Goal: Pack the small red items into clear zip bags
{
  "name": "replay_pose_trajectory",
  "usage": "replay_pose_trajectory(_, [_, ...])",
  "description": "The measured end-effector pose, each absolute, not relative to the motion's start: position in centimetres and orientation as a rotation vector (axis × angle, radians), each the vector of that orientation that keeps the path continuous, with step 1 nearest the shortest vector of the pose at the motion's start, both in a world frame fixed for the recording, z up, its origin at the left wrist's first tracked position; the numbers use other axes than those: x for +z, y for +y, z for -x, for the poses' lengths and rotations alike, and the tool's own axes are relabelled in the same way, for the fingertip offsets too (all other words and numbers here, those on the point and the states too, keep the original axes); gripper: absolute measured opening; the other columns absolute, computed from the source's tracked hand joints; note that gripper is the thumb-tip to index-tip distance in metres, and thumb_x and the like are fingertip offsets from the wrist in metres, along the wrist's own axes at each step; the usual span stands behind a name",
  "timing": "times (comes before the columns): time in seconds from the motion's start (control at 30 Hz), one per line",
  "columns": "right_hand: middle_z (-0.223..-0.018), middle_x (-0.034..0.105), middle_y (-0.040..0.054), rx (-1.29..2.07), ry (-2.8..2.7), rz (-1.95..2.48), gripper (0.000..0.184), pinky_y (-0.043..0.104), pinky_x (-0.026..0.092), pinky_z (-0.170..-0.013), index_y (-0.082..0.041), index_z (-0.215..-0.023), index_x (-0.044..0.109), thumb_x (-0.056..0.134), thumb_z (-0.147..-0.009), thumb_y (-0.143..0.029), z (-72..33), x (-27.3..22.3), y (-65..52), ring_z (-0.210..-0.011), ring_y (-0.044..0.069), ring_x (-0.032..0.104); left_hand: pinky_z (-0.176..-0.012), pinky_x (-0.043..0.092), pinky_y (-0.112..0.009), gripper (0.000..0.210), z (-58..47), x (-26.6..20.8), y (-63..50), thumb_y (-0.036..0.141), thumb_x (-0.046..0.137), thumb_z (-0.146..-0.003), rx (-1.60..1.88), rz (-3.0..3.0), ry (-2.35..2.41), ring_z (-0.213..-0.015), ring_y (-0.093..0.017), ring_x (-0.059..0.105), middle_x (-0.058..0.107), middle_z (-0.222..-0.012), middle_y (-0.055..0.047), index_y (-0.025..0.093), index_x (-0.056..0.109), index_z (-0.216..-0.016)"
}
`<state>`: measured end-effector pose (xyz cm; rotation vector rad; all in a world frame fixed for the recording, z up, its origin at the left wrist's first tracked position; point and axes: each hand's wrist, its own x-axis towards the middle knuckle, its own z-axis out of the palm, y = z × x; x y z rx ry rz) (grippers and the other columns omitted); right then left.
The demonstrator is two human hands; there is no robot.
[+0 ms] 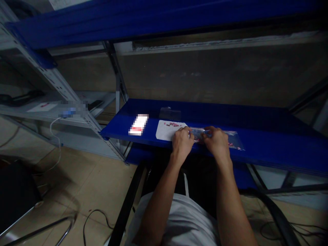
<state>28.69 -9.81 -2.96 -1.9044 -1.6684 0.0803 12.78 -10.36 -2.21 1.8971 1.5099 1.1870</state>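
On the blue shelf lies a see-through plastic bag [234, 141] with small red pieces inside. My right hand [216, 139] rests over it, its fingers curled and gripping the plastic. My left hand [182, 139] is closed at the bag's left end, thumb and fingers bent together on the plastic, beside the right edge of a white sheet of paper [165, 131]. A small heap of red pieces [173, 124] sits on that sheet. Both hands partly cover the middle of the bag, so the exact finger contact is hard to see.
Behind the paper lies another see-through bag [169, 113]. A bright, pixelated rectangle [138, 124] is on the blue shelf [269, 136] at the left. An upper blue shelf beam [153, 22] crosses overhead. Chair armrests [129, 205] flank me, with cables [96, 212] on the floor.
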Motion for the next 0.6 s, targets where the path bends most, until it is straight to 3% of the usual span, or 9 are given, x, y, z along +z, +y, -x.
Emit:
replay_pose_trajectory(0.13, [-0.095, 0.080, 0.0093, 0.265, -1.782, 1.644, 0.029, 0.036, 0.053, -0.081, -0.021, -0.115, 0.078, 0.066, -0.090, -0.031, -26.2, -1.2, -7.2, -0.090, 0.028, 0.075, -0.088, 0.055, -0.039, 0.017, -9.2, -1.2, -9.6, 0.023, 0.062, -0.095, 1.221, -1.826, 1.610, -0.091, -0.028, 0.074, 0.079, -0.099, -0.012, 0.021, 0.074, -0.107])
replay_pose_trajectory(0.23, [-0.094, 0.080, 0.0081, 0.413, -1.856, 1.514, 0.031, 0.032, 0.053, -0.082, -0.019, -0.118, 0.076, 0.070, -0.089, -0.028, -22.8, 0.1, -2.5, -0.090, 0.025, 0.075, -0.091, 0.054, -0.037, 0.020, -5.4, -0.5, -6.8, 0.027, 0.061, -0.097, 1.156, -1.799, 1.810, -0.102, -0.028, 0.074, 0.080, -0.104, -0.012, 0.021, 0.074, -0.110])
replay_pose_trajectory(0.37, [-0.107, 0.080, 0.0097, 0.499, -1.920, 1.632, 0.041, 0.027, 0.053, -0.083, -0.016, -0.130, 0.070, 0.071, -0.090, -0.021, -18.3, 0.2, 4.2, -0.099, 0.022, 0.075, -0.099, 0.052, -0.035, 0.034, -2.2, 0.3, -1.1, 0.035, 0.057, -0.101, 0.745, -1.801, 2.105, -0.125, -0.028, 0.067, 0.072, -0.131, -0.018, 0.017, 0.068, -0.128])
replay_pose_trajectory(0.47, [-0.120, 0.077, 0.0148, 0.487, -1.898, 1.709, 0.045, 0.029, 0.053, -0.088, -0.015, -0.132, 0.068, 0.073, -0.087, -0.017, -16.5, -0.8, 7.3, -0.109, 0.026, 0.073, -0.100, 0.052, -0.038, 0.044, -2.0, 0.3, 2.4, 0.039, 0.061, -0.098, 0.630, -1.802, 2.141, -0.129, -0.034, 0.065, 0.066, -0.137, -0.025, 0.011, 0.065, -0.132])
replay_pose_trajectory(0.6, [-0.122, 0.075, 0.0201, 0.498, -1.841, 1.790, 0.042, 0.032, 0.054, -0.087, -0.013, -0.126, 0.068, 0.073, -0.085, -0.015, -15.6, -2.4, 8.8, -0.111, 0.030, 0.072, -0.102, 0.053, -0.040, 0.047, -2.4, -0.4, 4.1, 0.034, 0.066, -0.094, 0.563, -1.833, 2.143, -0.131, -0.036, 0.064, 0.065, -0.138, -0.025, 0.012, 0.064, -0.135])
